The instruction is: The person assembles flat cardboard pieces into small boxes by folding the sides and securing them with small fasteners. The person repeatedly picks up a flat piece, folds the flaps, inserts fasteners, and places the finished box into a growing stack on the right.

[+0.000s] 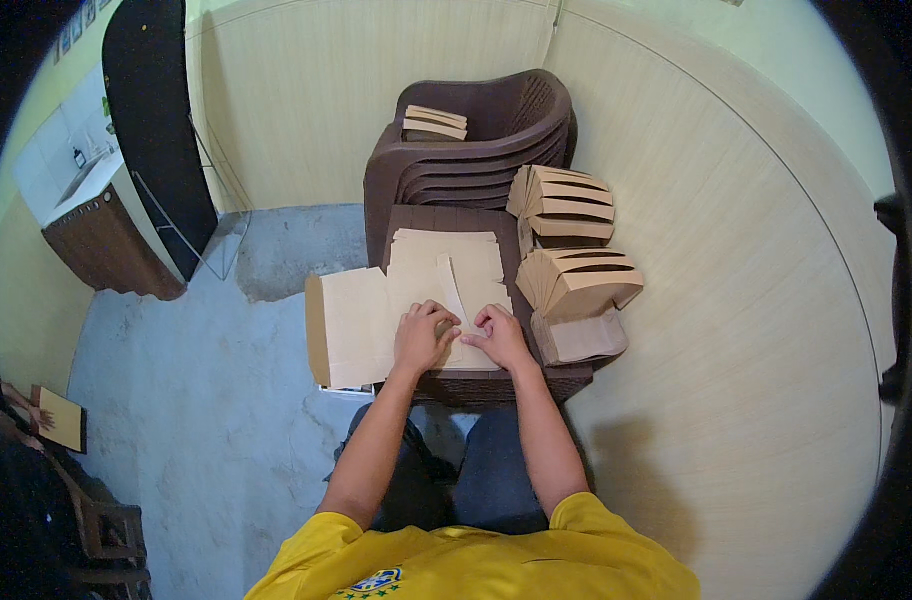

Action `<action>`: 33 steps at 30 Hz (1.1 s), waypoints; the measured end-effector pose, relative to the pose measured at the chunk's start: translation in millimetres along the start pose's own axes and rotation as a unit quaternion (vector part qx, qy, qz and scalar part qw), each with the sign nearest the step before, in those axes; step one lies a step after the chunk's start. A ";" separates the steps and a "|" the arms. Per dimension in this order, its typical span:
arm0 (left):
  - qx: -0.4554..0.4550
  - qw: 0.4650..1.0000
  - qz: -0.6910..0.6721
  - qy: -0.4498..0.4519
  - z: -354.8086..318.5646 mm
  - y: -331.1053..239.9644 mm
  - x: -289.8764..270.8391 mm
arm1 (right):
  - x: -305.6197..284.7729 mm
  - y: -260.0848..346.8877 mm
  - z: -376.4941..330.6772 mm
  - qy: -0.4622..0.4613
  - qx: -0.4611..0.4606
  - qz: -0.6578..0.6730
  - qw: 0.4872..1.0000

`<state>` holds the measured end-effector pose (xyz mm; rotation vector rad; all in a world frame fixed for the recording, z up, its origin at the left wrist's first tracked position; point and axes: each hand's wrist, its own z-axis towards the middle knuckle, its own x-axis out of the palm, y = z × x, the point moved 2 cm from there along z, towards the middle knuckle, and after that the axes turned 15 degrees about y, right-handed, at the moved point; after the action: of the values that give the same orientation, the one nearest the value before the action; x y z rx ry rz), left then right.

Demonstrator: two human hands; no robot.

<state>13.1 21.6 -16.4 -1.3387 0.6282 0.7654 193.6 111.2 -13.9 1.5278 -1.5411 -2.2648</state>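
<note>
A large flat kraft-paper sheet (416,262), apparently one of several layered pieces, lies in front of me on brown plastic chairs. Across its middle runs a narrow pale paper strip (449,280), its near end reaching my fingertips. My left hand (423,336) rests on the sheet, its fingers bent and pinched at that end of the strip. Close beside it, my right hand (499,337) has its thumb and fingers drawn together at the same spot. The fingers partly hide the strip's near end. Left of the hands lies another kraft piece (351,335) with a darker folded edge.
Stacked brown chairs (381,185) stand beyond the sheet, with a small bundle of folded kraft paper (436,122) on the seat. Two fanned kraft bundles (566,200) sit at the right by the pale wall. At far left, another person's hand (41,418) touches a board.
</note>
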 end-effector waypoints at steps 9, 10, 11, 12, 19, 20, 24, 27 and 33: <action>0.002 0.989 0.079 -0.122 -4.8 0.0 6.8 | 1.0 -18.5 2.4 0.020 -0.018 0.072 0.997; -0.007 0.991 0.093 -0.095 -3.7 0.7 10.4 | 3.1 -20.9 2.2 -0.009 -0.029 0.082 0.996; -0.017 0.992 0.105 -0.068 -2.5 1.6 13.5 | 6.6 -24.0 1.8 -0.027 -0.018 0.099 0.995; -0.049 0.993 0.107 -0.006 -1.0 4.9 15.0 | 10.1 -26.7 3.0 -0.046 0.003 0.126 0.991; 0.023 0.984 0.036 0.172 19.7 37.4 -19.5 | 13.4 -28.8 4.9 -0.203 0.048 0.141 0.968; 0.021 0.984 -0.015 0.175 20.2 40.5 -21.3 | 12.3 -27.1 4.2 -0.187 0.065 0.106 0.974; 0.007 0.985 -0.165 0.053 12.3 38.8 -8.8 | 10.6 -23.5 9.3 -0.176 0.088 0.079 0.977; -0.008 0.995 -0.100 -0.008 5.7 26.6 2.5 | 12.1 -22.0 15.9 -0.150 0.102 -0.028 0.983; 0.011 1.000 -0.005 -0.023 -3.5 0.4 -2.9 | 14.8 -22.5 7.1 -0.051 0.095 0.086 0.990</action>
<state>11.1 17.8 -14.9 -1.2988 0.5914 0.7777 191.5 120.8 -40.0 1.2719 -1.8858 -2.1871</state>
